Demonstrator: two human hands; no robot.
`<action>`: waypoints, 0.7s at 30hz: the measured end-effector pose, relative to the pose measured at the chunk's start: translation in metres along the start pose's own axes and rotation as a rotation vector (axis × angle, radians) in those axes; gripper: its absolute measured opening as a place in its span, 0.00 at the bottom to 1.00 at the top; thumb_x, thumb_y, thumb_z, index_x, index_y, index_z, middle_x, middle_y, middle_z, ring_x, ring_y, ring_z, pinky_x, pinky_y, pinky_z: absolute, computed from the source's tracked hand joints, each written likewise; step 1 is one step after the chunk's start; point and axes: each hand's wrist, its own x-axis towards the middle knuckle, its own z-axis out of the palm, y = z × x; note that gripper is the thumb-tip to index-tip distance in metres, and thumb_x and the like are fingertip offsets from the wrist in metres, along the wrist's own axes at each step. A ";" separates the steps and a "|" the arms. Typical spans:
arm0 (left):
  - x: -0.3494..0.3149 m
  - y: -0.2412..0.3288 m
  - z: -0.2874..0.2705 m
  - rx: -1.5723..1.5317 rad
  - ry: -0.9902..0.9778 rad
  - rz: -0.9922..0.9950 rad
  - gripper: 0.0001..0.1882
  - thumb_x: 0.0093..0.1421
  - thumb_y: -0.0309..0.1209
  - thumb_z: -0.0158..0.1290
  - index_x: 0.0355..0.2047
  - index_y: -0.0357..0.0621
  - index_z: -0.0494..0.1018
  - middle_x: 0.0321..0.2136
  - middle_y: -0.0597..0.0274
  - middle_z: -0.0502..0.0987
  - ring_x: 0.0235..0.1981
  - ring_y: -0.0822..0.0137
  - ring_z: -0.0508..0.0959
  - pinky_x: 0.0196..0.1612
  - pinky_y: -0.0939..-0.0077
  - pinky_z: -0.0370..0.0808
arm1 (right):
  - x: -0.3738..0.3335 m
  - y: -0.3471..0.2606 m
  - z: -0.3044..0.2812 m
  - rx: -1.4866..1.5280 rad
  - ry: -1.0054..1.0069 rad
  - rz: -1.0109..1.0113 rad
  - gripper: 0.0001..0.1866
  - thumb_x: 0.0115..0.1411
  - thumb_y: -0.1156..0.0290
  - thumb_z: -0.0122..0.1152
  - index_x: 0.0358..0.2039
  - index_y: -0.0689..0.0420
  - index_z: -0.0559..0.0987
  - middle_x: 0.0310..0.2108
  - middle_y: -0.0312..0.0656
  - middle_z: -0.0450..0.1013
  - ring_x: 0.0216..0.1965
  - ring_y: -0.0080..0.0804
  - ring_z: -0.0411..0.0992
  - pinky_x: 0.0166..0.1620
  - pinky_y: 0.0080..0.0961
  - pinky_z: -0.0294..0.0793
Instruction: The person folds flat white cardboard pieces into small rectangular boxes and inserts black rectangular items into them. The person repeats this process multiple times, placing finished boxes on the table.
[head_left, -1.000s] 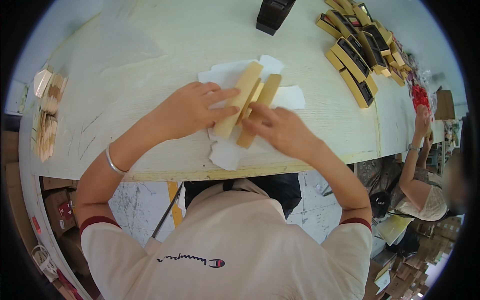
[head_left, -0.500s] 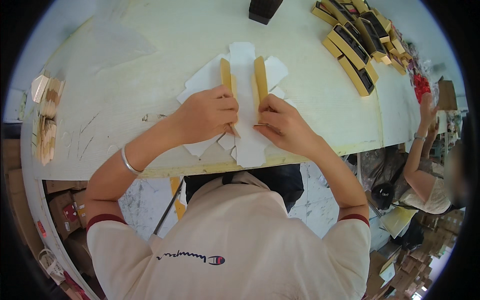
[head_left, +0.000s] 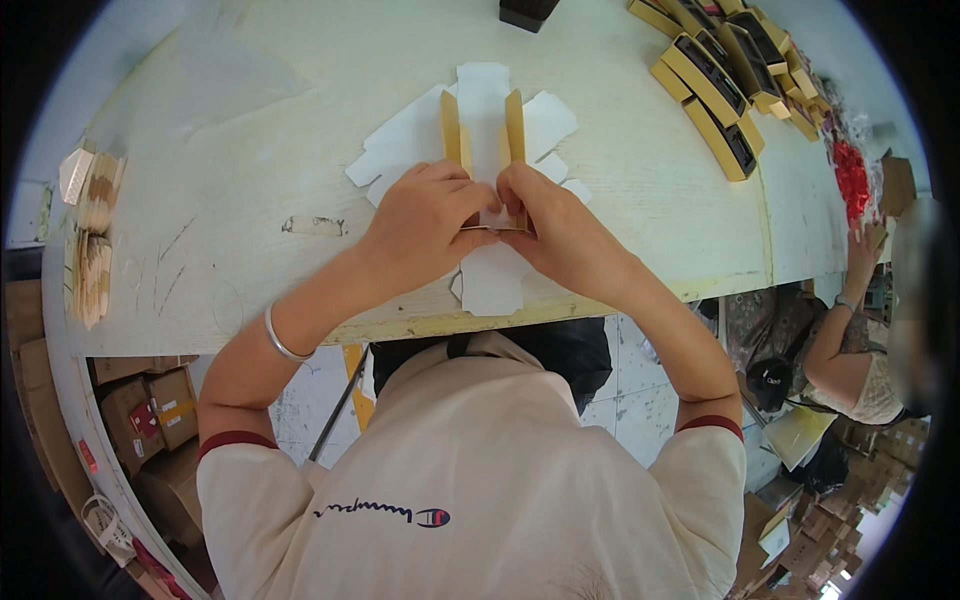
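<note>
A cardboard box blank [head_left: 484, 85], white on its inner face, lies on the table in front of me. Two of its long side walls stand up, showing gold: the left wall [head_left: 450, 120] and the right wall [head_left: 514, 120]. My left hand [head_left: 425, 215] is closed on the near end of the left wall, thumb and fingers pinching folded flaps. Opposite it, my right hand [head_left: 560, 225] pinches the near end of the right wall. Their fingertips almost meet over the middle of the blank, partly hiding the flaps. More white blanks [head_left: 395, 140] lie fanned underneath.
Gold boxes with black inserts [head_left: 715, 85] are piled at the far right. A dark container [head_left: 527, 12] stands at the far edge of view. Stacked folded cardboard pieces [head_left: 95, 220] sit at the left. Another person's hand [head_left: 862, 250] is near red material [head_left: 851, 175] at right.
Both hands have come inward, bringing the near ends of the two gold walls together with flaps folded across. The blank has shifted slightly away from me. The other person's hand has lowered.
</note>
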 end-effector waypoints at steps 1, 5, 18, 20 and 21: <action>0.001 0.005 0.002 -0.073 -0.009 -0.078 0.09 0.45 0.30 0.63 0.22 0.43 0.73 0.24 0.66 0.73 0.32 0.61 0.72 0.36 0.67 0.70 | 0.001 0.002 0.002 0.052 0.021 -0.007 0.18 0.50 0.86 0.58 0.36 0.61 0.61 0.35 0.50 0.67 0.37 0.50 0.70 0.39 0.35 0.71; 0.001 0.001 0.010 -0.019 0.046 0.012 0.08 0.46 0.28 0.62 0.22 0.41 0.73 0.25 0.64 0.74 0.31 0.61 0.72 0.33 0.70 0.70 | 0.000 -0.001 -0.002 0.217 -0.032 0.111 0.20 0.51 0.88 0.57 0.43 0.61 0.63 0.39 0.50 0.67 0.39 0.46 0.71 0.41 0.32 0.72; 0.006 -0.004 -0.005 -0.206 -0.019 -0.177 0.07 0.53 0.23 0.58 0.24 0.33 0.71 0.25 0.60 0.71 0.24 0.69 0.72 0.28 0.78 0.69 | -0.018 0.028 -0.002 -0.525 0.154 -0.600 0.28 0.43 0.73 0.66 0.48 0.58 0.73 0.50 0.46 0.68 0.46 0.41 0.68 0.46 0.33 0.70; 0.006 -0.007 -0.010 -0.254 -0.091 -0.175 0.09 0.58 0.27 0.56 0.25 0.33 0.72 0.26 0.59 0.72 0.25 0.69 0.73 0.29 0.78 0.69 | -0.014 0.028 -0.002 -0.354 0.193 -0.598 0.24 0.45 0.75 0.66 0.46 0.59 0.73 0.44 0.45 0.71 0.43 0.42 0.69 0.44 0.33 0.70; 0.006 -0.008 -0.012 -0.277 -0.128 -0.172 0.11 0.60 0.30 0.54 0.25 0.33 0.72 0.27 0.59 0.73 0.25 0.69 0.73 0.29 0.77 0.70 | -0.013 0.028 -0.002 -0.296 0.194 -0.545 0.22 0.46 0.75 0.66 0.44 0.59 0.73 0.41 0.44 0.71 0.41 0.42 0.70 0.42 0.32 0.70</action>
